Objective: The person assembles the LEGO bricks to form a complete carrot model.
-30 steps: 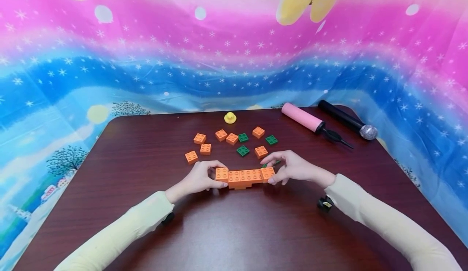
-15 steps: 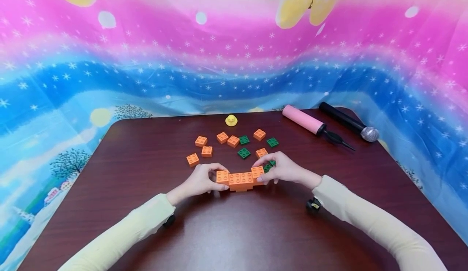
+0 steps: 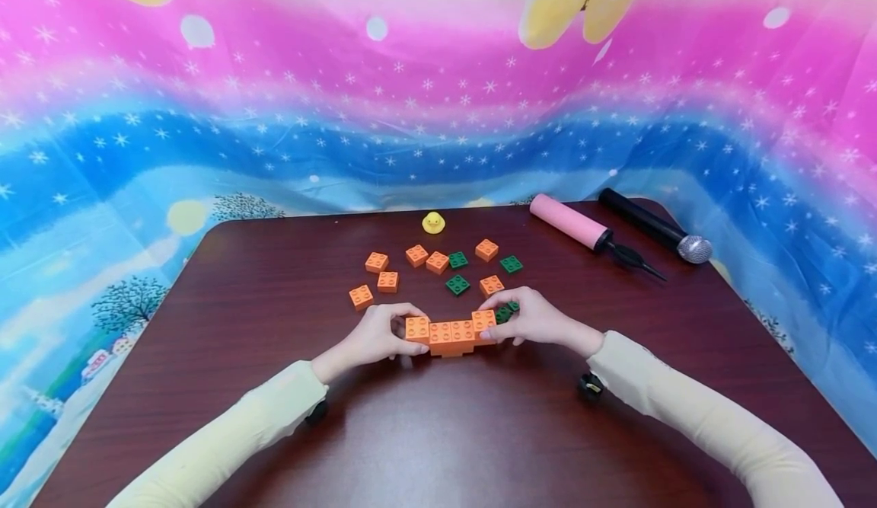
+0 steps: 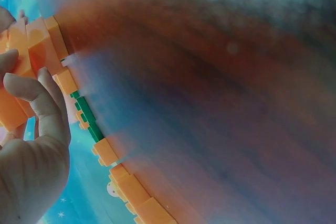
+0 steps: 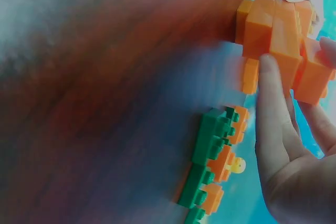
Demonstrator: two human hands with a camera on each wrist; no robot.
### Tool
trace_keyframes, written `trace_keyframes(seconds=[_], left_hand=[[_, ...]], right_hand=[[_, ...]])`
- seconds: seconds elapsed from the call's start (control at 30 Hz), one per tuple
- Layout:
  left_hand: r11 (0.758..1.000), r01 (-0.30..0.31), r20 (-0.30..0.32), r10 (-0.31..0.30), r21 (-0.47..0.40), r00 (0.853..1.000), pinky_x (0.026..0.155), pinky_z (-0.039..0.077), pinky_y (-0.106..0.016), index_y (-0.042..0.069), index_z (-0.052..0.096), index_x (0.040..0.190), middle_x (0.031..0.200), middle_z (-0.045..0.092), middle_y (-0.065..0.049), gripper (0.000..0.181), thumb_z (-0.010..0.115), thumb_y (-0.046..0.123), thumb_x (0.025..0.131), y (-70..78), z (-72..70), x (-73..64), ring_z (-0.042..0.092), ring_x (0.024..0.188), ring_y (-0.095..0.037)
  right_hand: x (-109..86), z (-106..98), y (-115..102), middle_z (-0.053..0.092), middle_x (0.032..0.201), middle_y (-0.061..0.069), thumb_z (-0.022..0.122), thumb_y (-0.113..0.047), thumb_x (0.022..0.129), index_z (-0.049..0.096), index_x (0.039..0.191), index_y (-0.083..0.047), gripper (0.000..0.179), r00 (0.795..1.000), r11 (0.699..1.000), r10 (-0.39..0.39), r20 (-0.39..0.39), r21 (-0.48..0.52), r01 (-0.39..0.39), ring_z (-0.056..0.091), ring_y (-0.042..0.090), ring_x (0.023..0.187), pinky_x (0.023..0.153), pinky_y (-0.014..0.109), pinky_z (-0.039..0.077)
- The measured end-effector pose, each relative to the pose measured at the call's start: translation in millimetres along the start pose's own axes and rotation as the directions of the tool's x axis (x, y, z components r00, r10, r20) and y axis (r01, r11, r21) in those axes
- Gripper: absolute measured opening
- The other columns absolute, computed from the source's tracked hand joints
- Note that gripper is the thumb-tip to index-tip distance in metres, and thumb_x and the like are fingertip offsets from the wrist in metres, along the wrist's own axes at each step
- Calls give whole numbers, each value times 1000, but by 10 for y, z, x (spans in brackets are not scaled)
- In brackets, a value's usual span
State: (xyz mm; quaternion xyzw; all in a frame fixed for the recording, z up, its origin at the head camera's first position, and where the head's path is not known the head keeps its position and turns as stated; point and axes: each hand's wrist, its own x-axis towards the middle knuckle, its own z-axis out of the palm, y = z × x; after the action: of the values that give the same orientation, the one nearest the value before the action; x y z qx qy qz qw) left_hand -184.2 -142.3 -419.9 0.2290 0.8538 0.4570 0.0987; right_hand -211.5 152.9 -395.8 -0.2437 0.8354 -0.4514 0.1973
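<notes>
In the head view, a row of joined orange toy building bricks (image 3: pixel 441 338) stands at the middle of the table, raised bricks at both ends and a narrower layer beneath. My left hand (image 3: pixel 370 337) grips its left end between thumb and fingers. At the right end, my right hand (image 3: pixel 541 317) pinches a square orange brick (image 3: pixel 483 321) sitting over the row. In the right wrist view that end brick (image 5: pixel 313 72) looks slightly tilted against the row; whether it is pressed fully down I cannot tell. The left wrist view shows the bricks (image 4: pixel 41 45) beside my left fingers.
Loose orange bricks (image 3: pixel 387 282) and green bricks (image 3: pixel 457 285) lie scattered beyond my hands. Some green ones sit close by my right fingers. A yellow toy duck (image 3: pixel 433 223), a pink hand pump (image 3: pixel 572 222) and a black microphone (image 3: pixel 651 222) lie farther back, before a patterned cloth (image 3: pixel 411 135).
My right hand has moved left with its orange brick, from beyond the row's right end to over it. The left hand has kept its hold in nearly the same place.
</notes>
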Motion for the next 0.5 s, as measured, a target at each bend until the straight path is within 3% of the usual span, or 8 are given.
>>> trace_keyframes(seconds=[0.13, 0.23, 0.37, 0.5], left_hand=[[1000, 2, 0, -2, 4, 1000, 46, 51, -32, 12, 65, 112, 93, 68, -9, 40, 80, 23, 77, -8, -6, 7, 56, 54, -12], [1000, -2, 2, 2, -2, 1000, 46, 51, -32, 11, 65, 112, 95, 68, -10, 40, 80, 23, 77, -10, -2, 9, 56, 54, -13], [1000, -2, 3, 3, -8, 1000, 46, 51, -32, 11, 65, 112, 93, 68, -10, 40, 80, 22, 77, -4, 1, 7, 56, 53, -13], [1000, -1, 1, 1, -12, 1000, 46, 51, -32, 11, 65, 112, 92, 69, -8, 39, 80, 21, 78, 1, -1, 3, 56, 51, -12]], right_hand=[[-2, 27, 19, 62, 117, 14, 78, -28, 80, 66, 118, -8, 44, 999, 998, 40, -3, 58, -40, 66, 23, 83, 63, 37, 58], [-1, 31, 37, 60, 118, 18, 78, -27, 80, 64, 120, -5, 48, 998, 990, 62, 14, 126, -64, 70, 24, 80, 65, 39, 58], [2, 23, 39, 63, 113, 15, 80, -28, 78, 64, 119, -5, 49, 997, 985, 68, 20, 157, -71, 70, 27, 75, 64, 40, 58], [15, 14, 35, 69, 98, 14, 80, -28, 77, 67, 115, -6, 46, 999, 990, 50, 17, 132, -52, 69, 27, 70, 60, 40, 57]])
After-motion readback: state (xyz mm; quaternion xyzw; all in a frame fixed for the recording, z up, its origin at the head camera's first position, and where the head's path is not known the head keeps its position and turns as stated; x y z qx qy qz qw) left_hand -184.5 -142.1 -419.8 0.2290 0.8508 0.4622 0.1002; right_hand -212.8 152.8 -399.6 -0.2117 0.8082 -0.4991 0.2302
